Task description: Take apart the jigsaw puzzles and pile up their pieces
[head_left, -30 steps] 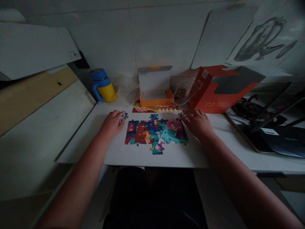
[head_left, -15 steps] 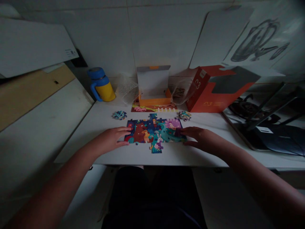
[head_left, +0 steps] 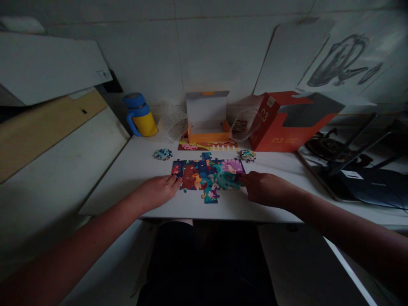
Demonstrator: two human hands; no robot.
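Note:
A partly joined jigsaw puzzle (head_left: 194,176) lies flat on the white table, with a bear, a rabbit and other animals in dark bright colours. One piece juts from its front edge and one from its back edge. My left hand (head_left: 161,191) rests at the puzzle's left end, fingers bent together on its border. At the opposite end my right hand (head_left: 264,187) has its fingers closed against the right border. The fingertips of both hands are partly hidden. Beyond the puzzle lie a left pile of loose puzzle pieces (head_left: 163,154) and a right pile of loose puzzle pieces (head_left: 247,155).
An orange box (head_left: 208,137) stands with its lid up on a printed picture sheet (head_left: 208,146), between clear plastic bags (head_left: 174,123). Left is a blue and yellow flask (head_left: 140,117). A big red box (head_left: 276,127) and dark equipment (head_left: 357,170) occupy the right.
Both hands have gone from outstretched fingers with thumbs apart to bent, closed fingers at the puzzle's two ends. The whole view has shifted slightly.

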